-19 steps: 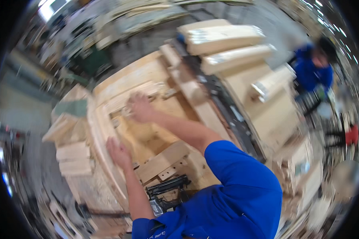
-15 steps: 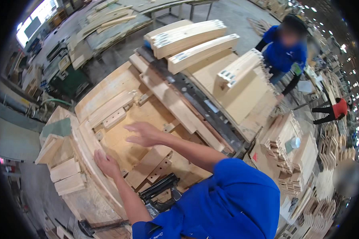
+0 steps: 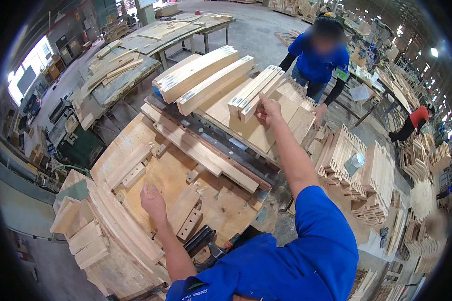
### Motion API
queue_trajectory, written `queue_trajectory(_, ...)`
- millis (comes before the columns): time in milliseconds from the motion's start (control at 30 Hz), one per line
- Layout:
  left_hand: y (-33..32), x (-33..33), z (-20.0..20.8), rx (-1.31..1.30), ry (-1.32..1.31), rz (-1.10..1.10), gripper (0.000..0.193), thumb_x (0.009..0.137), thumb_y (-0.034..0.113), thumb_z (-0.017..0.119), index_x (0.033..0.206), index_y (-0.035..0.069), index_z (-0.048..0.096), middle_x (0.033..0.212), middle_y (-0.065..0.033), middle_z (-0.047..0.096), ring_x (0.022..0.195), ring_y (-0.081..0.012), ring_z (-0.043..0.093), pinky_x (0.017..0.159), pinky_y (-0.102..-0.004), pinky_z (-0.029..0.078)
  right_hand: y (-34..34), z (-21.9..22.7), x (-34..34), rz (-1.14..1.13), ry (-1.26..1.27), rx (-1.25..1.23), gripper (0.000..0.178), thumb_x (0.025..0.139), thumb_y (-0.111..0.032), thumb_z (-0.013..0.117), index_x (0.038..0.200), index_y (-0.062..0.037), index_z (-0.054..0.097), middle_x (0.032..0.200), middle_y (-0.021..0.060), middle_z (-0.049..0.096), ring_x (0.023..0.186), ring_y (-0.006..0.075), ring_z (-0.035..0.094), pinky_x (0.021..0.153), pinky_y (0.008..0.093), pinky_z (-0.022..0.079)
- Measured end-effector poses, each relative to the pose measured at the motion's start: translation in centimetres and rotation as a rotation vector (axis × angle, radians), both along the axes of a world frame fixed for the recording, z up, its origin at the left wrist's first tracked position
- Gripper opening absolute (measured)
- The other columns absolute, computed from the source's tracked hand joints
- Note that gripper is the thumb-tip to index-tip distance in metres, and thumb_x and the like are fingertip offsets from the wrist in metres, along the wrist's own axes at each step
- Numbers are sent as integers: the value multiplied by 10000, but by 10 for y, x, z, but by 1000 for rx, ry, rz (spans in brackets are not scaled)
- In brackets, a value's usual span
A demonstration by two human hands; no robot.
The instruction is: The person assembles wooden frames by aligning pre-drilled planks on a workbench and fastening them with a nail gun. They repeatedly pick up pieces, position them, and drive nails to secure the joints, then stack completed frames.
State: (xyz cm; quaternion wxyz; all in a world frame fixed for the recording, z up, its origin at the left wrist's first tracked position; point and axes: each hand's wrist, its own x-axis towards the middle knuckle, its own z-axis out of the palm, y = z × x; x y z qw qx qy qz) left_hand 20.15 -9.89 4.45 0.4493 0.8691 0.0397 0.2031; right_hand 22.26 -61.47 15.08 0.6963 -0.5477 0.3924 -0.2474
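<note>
A: Where is the right hand point(image 3: 270, 110) placed?

B: It is stretched to the far side, against the near right end of a row of pale wooden slats point(image 3: 256, 90). The fingers are partly curled at the end of the row. Contact seems to be made, but whether a slat is gripped cannot be told.

A: And on what are the slats set?

B: They are stood side by side on a flat tan panel point(image 3: 248, 134), right of two thick, slightly curved bundles of wood point(image 3: 201, 72).

A: How is the left hand point(image 3: 154, 200) held?

B: It is held loosely half open over the plywood board point(image 3: 168, 180) on the near side, with nothing seen in its grasp. A long curved wooden strip point(image 3: 123, 220) is laid along the board's left edge.

A: What else is found on that board?

B: A block with drilled holes point(image 3: 190, 224) is seen right of the left hand, and a black tool point(image 3: 200, 240) is set nearer, partly hidden by the blue shirt point(image 3: 306, 246).

A: Is anyone else seen?

B: A co-worker in blue point(image 3: 319, 62) is seen beyond the slats, with one hand point(image 3: 318, 115) lowered by the panel's right edge. Stacked wooden parts point(image 3: 344, 163) are piled farther right, topped by a clear, round object point(image 3: 357, 159).
</note>
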Motion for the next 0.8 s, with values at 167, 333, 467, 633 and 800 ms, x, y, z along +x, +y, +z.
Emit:
queue_trajectory(167,22,-20,-11,-188,96,79,372,992,150,662,1289,-73,677,1201,-225,738,1152,-295,709,1019,-385,533,21,-16,6,76,-68,100,360,926,-404,770,991,-71,648,805,68,664,626,167,643,490,352,549)
queue_trajectory(333,-22,-13,-19,-267,171,-82,320,1002,157,672,1251,-40,715,997,-143,755,935,-201,699,874,-340,551,-38,-13,-24,-181,-151,-104,379,976,-310,711,1175,10,670,997,116,702,859,279,714,821,416,636)
queue_trajectory(467,3,-29,6,-191,161,-51,287,1010,192,686,1212,-6,737,922,-105,735,831,-152,654,791,-322,544,31,-29,-73,221,-621,357,505,1042,-254,588,1434,55,507,1236,196,690,1124,366,699,988,450,603)
queue_trajectory(633,-67,-41,70,-625,172,-477,353,1018,215,723,1294,-4,711,1111,-89,776,998,-147,711,907,-306,571,158,35,-127,681,-833,385,594,1099,-344,516,1576,-11,394,1473,241,553,1279,329,639,1008,478,594)
queue_trajectory(800,-109,-51,128,-837,191,-710,385,1029,213,710,1305,-50,663,1055,-74,762,967,-141,704,892,-291,580,234,6,-113,886,-360,-534,673,1032,-182,674,1616,-24,379,1448,206,500,1272,267,578,1046,414,524)
